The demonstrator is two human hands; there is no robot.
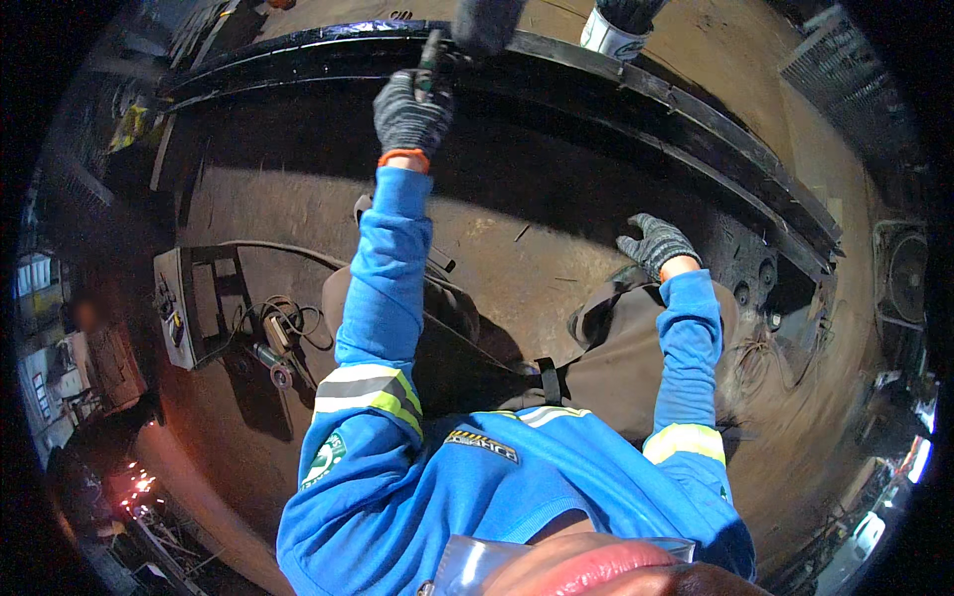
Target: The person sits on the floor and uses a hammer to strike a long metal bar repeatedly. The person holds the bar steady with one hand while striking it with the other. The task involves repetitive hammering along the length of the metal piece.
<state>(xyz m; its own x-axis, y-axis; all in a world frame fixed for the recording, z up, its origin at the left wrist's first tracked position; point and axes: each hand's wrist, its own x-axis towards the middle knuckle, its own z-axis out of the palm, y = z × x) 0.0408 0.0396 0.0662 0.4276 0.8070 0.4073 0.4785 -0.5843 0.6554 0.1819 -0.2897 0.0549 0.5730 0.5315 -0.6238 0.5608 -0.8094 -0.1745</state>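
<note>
My left hand, in a grey knitted glove with an orange cuff, reaches out to the long dark steel beam. Its fingers are closed around a slim dark tool with a greenish part, whose tip points away from me; its exact kind is unclear. Just right of that tip is a dark grey rounded thing, cut off by the upper edge. Near my right knee, my right hand, gloved alike, hangs with thumb and fingers apart and nothing in it.
An open metal box, cables and what looks like an angle grinder lie on the floor at left. Behind the beam stands a white container. A round fan is far right; sparks glow lower left.
</note>
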